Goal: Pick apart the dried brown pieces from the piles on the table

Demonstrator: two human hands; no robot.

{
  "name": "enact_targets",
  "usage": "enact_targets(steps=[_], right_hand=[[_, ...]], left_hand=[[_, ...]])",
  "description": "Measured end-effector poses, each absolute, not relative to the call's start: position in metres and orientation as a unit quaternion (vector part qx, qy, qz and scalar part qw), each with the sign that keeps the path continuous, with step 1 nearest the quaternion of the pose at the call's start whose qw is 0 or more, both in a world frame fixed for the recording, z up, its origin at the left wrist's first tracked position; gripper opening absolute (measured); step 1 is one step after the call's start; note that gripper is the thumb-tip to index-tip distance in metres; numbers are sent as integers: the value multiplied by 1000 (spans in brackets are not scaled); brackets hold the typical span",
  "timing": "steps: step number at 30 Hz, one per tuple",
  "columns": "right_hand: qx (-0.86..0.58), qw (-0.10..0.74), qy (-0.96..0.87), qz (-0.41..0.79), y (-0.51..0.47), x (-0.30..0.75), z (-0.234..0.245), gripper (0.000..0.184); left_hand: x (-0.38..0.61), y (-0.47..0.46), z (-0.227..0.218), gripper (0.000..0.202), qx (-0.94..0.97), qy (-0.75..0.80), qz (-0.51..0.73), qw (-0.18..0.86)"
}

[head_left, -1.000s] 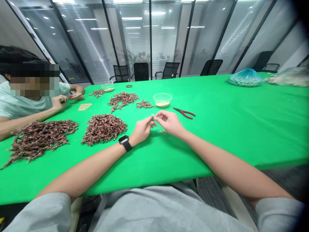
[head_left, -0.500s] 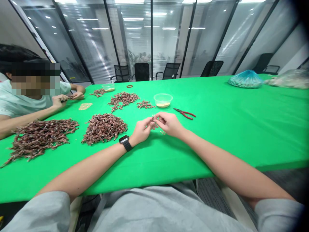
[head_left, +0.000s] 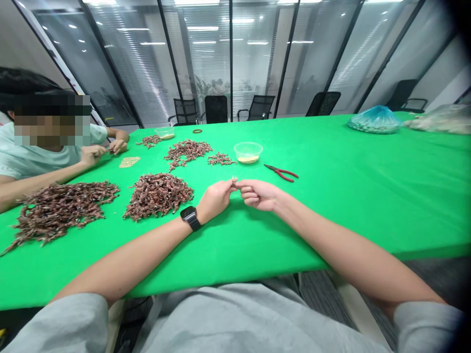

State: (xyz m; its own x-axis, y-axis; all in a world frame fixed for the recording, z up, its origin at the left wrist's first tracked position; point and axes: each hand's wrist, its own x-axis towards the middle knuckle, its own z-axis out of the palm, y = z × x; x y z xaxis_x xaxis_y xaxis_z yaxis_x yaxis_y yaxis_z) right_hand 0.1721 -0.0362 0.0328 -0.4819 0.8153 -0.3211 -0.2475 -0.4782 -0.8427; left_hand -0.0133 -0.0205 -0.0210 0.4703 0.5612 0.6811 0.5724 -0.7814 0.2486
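In front of me, my left hand (head_left: 215,197) and my right hand (head_left: 260,194) meet fingertip to fingertip above the green cloth. Both are pinched on one small brown piece with a pale tip (head_left: 234,180), mostly covered by the fingers. Its kind is too small to make out, but it resembles the pieces heaped nearby. Left of my hands lies a large pile of knobbly brown pieces (head_left: 159,195). Beyond them are a small group of similar pieces (head_left: 221,159) and a clear plastic bowl (head_left: 248,152) with yellowish bits inside. Red-handled pliers (head_left: 282,173) lie to the right.
Another brown pile (head_left: 66,208) spreads at the left, and one (head_left: 188,151) sits farther back. A co-worker's hands (head_left: 101,153) work at the far left near pale scattered bits (head_left: 129,162). A blue plastic bag (head_left: 374,120) rests at the back right.
My right hand has turned and its fingers have curled in, while both hands stay together on the piece. Small pale bits seen below my right hand before are now covered.
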Motion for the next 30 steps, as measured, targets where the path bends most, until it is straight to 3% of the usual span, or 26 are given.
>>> enact_targets(steps=[4,9,13,22,30], right_hand=[[-396,384,-444,706,-35,171,27,21],[-429,490,-671,354,-36,169,17,23],[-389,457,-775,197,-31,178,13,20],[-355,385,-842,132,-30,187,16,22],[-403,449,-757,250,-38,172,11,21]], left_hand=[[-11,-22,-19,32,-845,-337,-414,-30],[-8,-25,-13,26,-817,-353,-437,-130],[-8,-28,-9,25,-807,-333,-447,-197],[-7,-27,-10,34,-791,-294,-456,-282],[-10,-28,-12,22,-820,-342,-439,-132]])
